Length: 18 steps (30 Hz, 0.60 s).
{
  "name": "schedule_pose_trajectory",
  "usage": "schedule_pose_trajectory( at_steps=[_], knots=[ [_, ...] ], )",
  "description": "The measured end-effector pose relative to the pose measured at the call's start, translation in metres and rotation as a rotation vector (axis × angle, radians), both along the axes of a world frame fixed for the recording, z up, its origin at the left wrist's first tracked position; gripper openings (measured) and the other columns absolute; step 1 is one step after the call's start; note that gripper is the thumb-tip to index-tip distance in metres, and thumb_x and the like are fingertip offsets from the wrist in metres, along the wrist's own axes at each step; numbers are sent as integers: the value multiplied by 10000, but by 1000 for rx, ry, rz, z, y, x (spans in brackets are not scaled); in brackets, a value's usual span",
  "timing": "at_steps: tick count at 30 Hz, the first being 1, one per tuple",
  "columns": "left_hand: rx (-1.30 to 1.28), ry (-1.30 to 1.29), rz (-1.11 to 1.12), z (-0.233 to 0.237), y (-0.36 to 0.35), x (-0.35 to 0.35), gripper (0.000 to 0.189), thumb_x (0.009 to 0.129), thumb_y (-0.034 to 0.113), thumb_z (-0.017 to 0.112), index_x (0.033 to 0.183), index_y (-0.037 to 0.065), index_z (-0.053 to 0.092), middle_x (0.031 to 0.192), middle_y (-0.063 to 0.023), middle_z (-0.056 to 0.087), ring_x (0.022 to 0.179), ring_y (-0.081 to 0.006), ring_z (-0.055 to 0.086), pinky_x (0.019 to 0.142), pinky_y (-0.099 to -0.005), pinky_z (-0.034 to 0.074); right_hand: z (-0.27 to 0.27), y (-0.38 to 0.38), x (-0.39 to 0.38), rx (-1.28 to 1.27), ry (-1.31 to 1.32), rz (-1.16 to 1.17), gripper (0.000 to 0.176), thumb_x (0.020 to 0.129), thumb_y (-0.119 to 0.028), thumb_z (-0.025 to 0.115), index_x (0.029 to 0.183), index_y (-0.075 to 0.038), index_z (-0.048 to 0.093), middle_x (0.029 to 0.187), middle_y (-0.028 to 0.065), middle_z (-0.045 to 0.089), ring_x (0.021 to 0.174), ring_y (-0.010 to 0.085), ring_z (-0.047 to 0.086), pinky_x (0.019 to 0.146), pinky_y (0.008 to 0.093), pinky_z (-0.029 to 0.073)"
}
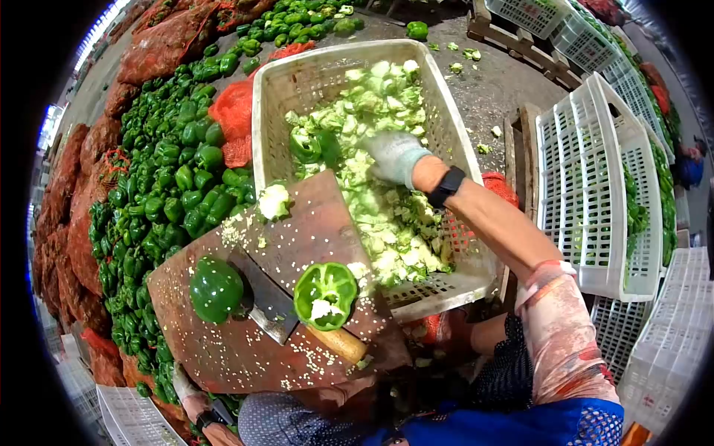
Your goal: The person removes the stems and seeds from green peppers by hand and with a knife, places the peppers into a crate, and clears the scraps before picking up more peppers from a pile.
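Observation:
My right hand (394, 157), in a pale work glove, reaches into a plastic crate (457, 126) over a heap of pale green pepper cores (379, 97). Its fingers are blurred and partly lost against the cores. Green pepper pieces (306, 146) lie left of it in the crate. On a wooden board (245, 364) rest a whole green bell pepper (216, 290), a cut bell pepper (325, 296) showing its inside, a cleaver (262, 288) with a wooden handle, and a loose core (274, 202). My left hand (184, 385), also gloved, is down by the board's lower-left edge, its fingers mostly hidden.
A large pile of green peppers (160, 178) spreads left of the board, with filled red mesh sacks (160, 44) beyond. White crates (580, 186) stand at the right beside wooden pallets (520, 48). Seeds are scattered across the board.

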State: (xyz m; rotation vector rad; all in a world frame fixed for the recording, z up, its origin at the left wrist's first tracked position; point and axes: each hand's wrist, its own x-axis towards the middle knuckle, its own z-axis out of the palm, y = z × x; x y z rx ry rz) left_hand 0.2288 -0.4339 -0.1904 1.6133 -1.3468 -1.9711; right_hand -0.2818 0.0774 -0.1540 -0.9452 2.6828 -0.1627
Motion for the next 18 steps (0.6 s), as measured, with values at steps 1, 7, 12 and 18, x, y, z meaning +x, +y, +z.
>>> schedule_pose_trajectory(
  at_steps=[1,7,12,18],
  knots=[
    [2,3,-6,1,3,1,486,922,409,499,1245,51,558,1212,-79,603,1045,-274,576,905,-407,456,-23,3,-3,146,-6,-10,408,820,-194,600,1198,-51,537,1080,208,627,974,342,633,820,438,521],
    [-124,-16,-29,30,37,-17,499,922,421,509,1244,42,559,1215,-74,602,1038,-257,577,907,-389,450,-73,-4,-3,319,-102,-146,499,803,-156,632,1279,-79,506,1286,208,516,1072,339,610,855,458,513],
    [-89,0,-33,32,33,-11,541,918,465,505,1273,60,555,1289,-68,564,1120,-242,539,957,-363,417,-10,-2,-31,-553,-206,-259,618,789,-298,642,1319,-38,460,1200,197,597,1079,328,600,938,381,478],
    [-13,-4,-8,20,19,-12,504,915,446,514,1261,83,570,1282,-48,572,1116,-251,538,970,-395,411,100,-49,55,-804,-764,230,663,798,-380,628,1324,-23,441,1061,197,633,937,286,640,831,396,521]
  ],
)
